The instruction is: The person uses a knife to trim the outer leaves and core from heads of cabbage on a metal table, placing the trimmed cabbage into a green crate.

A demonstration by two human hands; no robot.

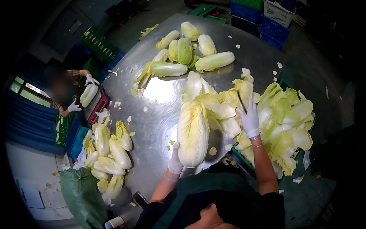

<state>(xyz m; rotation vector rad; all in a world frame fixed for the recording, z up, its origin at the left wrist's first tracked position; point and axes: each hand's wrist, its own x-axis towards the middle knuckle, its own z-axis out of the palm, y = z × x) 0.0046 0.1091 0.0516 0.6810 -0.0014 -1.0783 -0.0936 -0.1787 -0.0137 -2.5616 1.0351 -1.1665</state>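
A large napa cabbage [193, 134], pale with yellow-green leaves, is in my gloved left hand [175, 160], gripped along its lower left side above the steel table [154, 123]. My gloved right hand [250, 118] holds a narrow dark knife [242, 101], seen nearly edge-on, its handle hidden by the fingers. Loose cabbage leaves [220, 107] lie spread beyond the cabbage and beside that hand. Just right of my right forearm, a green crate [298, 160] is heaped with stripped outer leaves [281, 120].
Several whole cabbages [184, 51] lie at the table's far end, more cabbages [110, 156] at the left. Across the left edge, a co-worker's gloved hands [75, 106] are by a cabbage on a red scale [98, 106]. A knife [112, 72] and a green sack [83, 194] are leftward.
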